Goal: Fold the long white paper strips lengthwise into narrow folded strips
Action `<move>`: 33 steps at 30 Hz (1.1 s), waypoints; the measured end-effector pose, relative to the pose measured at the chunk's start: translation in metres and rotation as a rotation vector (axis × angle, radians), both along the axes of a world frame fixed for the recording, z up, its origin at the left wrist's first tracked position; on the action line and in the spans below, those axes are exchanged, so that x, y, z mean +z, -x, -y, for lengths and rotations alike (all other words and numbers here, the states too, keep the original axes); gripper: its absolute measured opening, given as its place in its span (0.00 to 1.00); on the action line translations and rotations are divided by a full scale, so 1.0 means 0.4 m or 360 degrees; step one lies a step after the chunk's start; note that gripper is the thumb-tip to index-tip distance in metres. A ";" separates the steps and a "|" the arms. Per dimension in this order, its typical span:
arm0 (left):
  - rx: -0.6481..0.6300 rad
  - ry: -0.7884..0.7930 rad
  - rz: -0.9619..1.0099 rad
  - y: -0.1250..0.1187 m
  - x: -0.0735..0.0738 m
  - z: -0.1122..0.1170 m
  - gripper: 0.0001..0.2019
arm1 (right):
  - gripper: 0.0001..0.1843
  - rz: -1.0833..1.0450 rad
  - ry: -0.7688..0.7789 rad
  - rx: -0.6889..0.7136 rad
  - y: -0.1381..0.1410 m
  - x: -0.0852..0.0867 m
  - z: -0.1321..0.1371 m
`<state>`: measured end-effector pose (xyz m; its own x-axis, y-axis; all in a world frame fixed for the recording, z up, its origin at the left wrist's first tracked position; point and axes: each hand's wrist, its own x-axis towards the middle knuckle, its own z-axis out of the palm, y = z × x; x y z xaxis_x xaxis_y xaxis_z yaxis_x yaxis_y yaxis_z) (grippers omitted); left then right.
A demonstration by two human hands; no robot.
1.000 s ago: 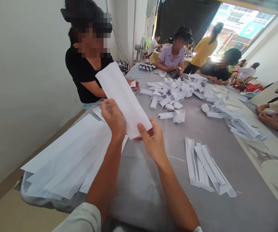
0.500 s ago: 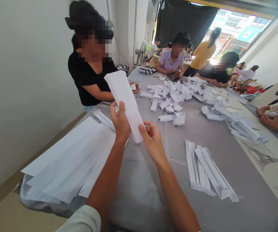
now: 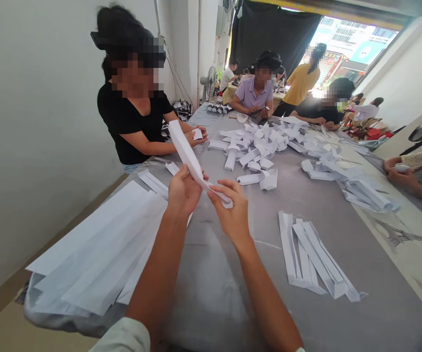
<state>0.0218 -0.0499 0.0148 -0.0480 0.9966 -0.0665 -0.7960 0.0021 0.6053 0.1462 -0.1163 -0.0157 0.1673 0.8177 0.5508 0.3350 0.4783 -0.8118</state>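
A long folded strip of white paper (image 3: 186,150) is held up above the table, slanting from upper left to lower right. My left hand (image 3: 184,193) grips it near its middle, the thumb along its near side and the fingers behind. At the strip's lower end, my right hand (image 3: 231,208) pinches the paper between thumb and fingers, and the paper bends there. Flat white paper sheets (image 3: 101,249) lie fanned out beside my left forearm. Several folded paper strips (image 3: 313,259) rest on the table to the right of my right hand.
The table (image 3: 218,293) has a grey cover. A heap of folded paper pieces (image 3: 258,144) lies farther back, with more paper strips (image 3: 368,190) to the right. A person in black (image 3: 137,117) sits at the left holding a small paper piece. Other people sit around the far side.
The paper strip has turned from showing its broad face to nearly edge-on, and its lower end now bends. My left hand has rolled palm-up, and my right fingers have shifted on the end.
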 end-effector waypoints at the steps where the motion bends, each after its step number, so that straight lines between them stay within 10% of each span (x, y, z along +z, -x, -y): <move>1: -0.0021 0.0033 0.0084 0.004 0.005 0.003 0.13 | 0.08 0.0002 -0.0037 0.0062 0.001 -0.002 -0.001; 11: -0.0089 -0.0105 0.0306 0.060 0.019 0.006 0.33 | 0.19 0.0473 -0.0573 0.0362 0.014 -0.038 0.000; 26: 0.0287 0.0021 -0.0285 0.058 -0.004 -0.016 0.07 | 0.15 0.0572 -0.0351 0.0762 -0.020 0.038 0.033; 33: -0.0501 -0.0396 -0.0832 0.045 -0.003 0.031 0.15 | 0.15 -0.0155 -0.0140 0.0128 -0.025 0.050 0.032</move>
